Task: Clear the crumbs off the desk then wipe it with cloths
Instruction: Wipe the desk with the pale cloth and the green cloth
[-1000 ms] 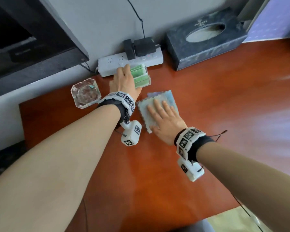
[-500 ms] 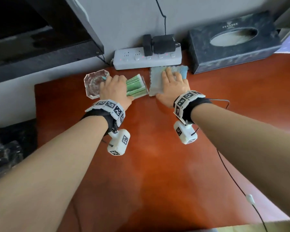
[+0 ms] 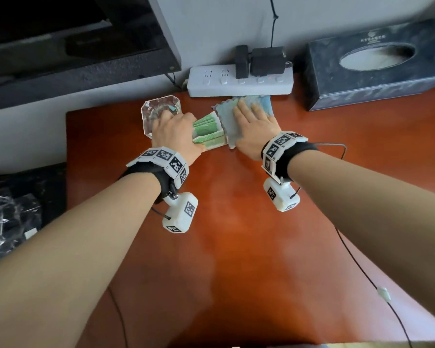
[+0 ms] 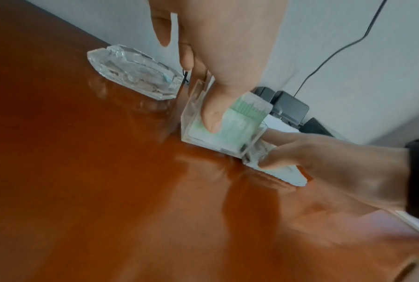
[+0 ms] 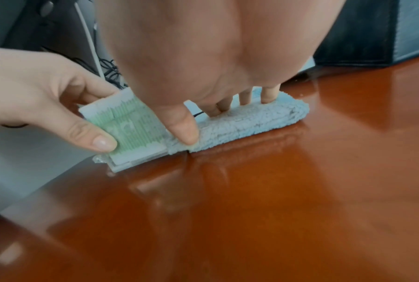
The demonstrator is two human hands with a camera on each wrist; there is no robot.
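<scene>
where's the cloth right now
In the head view the cloth lies flat on the desk near its far edge, under the right hand, just in front of the power strip and touching the clear box.

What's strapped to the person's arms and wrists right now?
Both forearms are bare, no sleeves. The left hand and right hand each have a black wrist strap topped by a white band of black-and-white square markers. A white boxy camera with the same markers hangs under each wrist, trailing a thin black cable.
</scene>
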